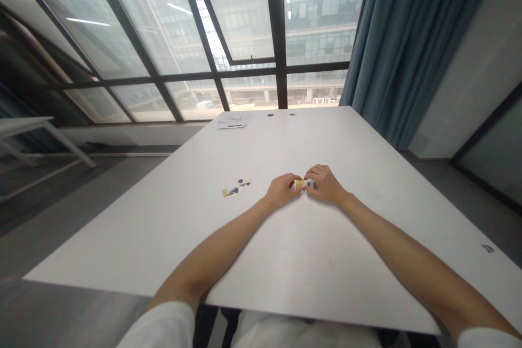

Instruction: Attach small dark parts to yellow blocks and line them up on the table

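Both my hands meet on the white table (285,261) around a small yellowish piece (300,183). My left hand (281,189) pinches its left end and my right hand (325,184) grips its right end, where a grey part shows. To the left of my hands lies a small cluster of loose parts (235,188): one yellow bit and a few dark grey bits. The held piece is too small to make out in detail.
A paper sheet (232,124) lies at the table's far edge, with two dark round holes (271,115) near it. A small dark mark (487,248) sits near the right edge. Large windows and a blue curtain (408,38) stand behind; another table (24,125) is at left.
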{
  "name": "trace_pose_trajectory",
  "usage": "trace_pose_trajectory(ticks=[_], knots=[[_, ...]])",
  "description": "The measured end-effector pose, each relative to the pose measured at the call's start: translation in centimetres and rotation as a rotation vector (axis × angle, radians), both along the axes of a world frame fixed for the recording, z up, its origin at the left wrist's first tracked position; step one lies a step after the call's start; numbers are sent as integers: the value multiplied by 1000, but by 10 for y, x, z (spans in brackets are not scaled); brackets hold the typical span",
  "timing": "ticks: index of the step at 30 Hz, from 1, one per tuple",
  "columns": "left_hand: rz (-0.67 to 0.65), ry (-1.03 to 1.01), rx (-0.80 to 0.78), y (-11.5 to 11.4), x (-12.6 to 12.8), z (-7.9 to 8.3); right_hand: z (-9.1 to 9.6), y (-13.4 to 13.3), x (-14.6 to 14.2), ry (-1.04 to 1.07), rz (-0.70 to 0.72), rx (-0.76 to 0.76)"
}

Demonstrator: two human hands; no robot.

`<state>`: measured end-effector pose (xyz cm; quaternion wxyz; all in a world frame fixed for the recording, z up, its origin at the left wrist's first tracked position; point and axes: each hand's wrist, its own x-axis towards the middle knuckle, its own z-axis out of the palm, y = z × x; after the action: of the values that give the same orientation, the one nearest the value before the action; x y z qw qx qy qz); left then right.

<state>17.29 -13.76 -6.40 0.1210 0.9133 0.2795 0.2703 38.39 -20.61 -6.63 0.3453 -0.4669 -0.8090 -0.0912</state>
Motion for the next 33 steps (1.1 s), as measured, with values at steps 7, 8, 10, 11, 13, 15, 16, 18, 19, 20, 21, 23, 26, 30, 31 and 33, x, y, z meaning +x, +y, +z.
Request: trace_pose_trajectory(ticks=[7,8,10,11,13,15,16,18,19,20,21,23,26,30,31,33], knots=[[0,-8,5,-1,0,1,0,-1,0,6,16,-18],[-1,-3,5,-1,0,1,0,-1,0,7,18,-20],[-7,2,7,-2,0,2,0,0,0,8,20,-23],[-9,4,9,-3,-1,2,0,0,0,8,21,-25],[-12,9,13,-3,-1,2,0,0,-1,7,25,-28],[-11,12,15,-3,-1,2,1,-1,-1,4,30,-32],[-10,12,16,-3,-1,2,1,-2,-1,3,32,-34],[-3,9,16,-2,-1,2,2,-2,-2,5,31,-34],[0,8,14,-2,-1,2,2,-3,-2,6,31,-34],[1,9,12,-2,-1,2,3,-3,-2,7,31,-35],[2,12,10,-3,-1,2,3,-3,-2,8,34,-35],[2,18,6,-3,-1,3,2,-3,-2,8,41,-37],[0,21,5,-4,-1,4,3,-3,-2,9,49,-38],[-7,24,7,-4,-2,4,4,-3,-2,6,55,-40],[-5,27,8,-4,-2,4,4,-3,-2,4,56,-40],[-2,33,7,-4,-2,4,4,-3,-2,6,58,-40]])
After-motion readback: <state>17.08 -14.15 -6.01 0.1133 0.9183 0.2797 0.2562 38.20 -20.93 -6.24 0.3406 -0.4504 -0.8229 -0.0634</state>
